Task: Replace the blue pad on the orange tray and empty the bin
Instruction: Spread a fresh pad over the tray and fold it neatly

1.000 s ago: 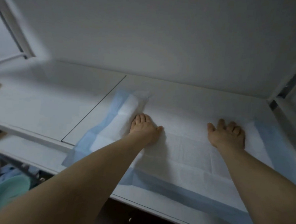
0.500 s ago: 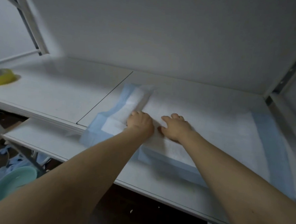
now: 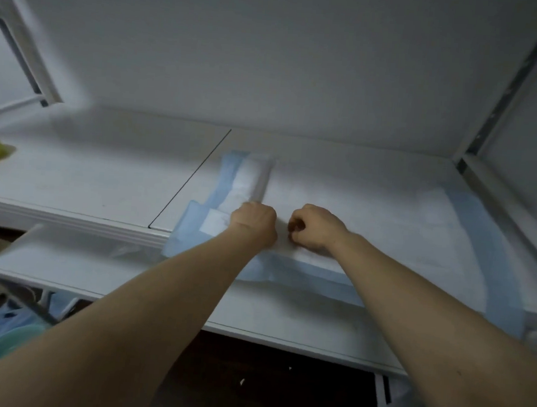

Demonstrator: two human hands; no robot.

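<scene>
**A:** How far along is this?

**B:** The blue pad lies on the white bench. Its right half is flat and its left flap is folded over at 11 o'clock from the hands. No orange tray or bin shows, so I judge both jobs unfinished.

**A:** And each grip?

**B:** The right hand curls tight, pinching fabric at the pad's middle. The left hand is fisted just beside it, and I cannot tell whether it holds anything.

**A:** Room to move?

**B:** There's open bench toward 9 o'clock. A frame post crowds 2 o'clock, and the pad's near edge drapes over the front step at 6.
</scene>
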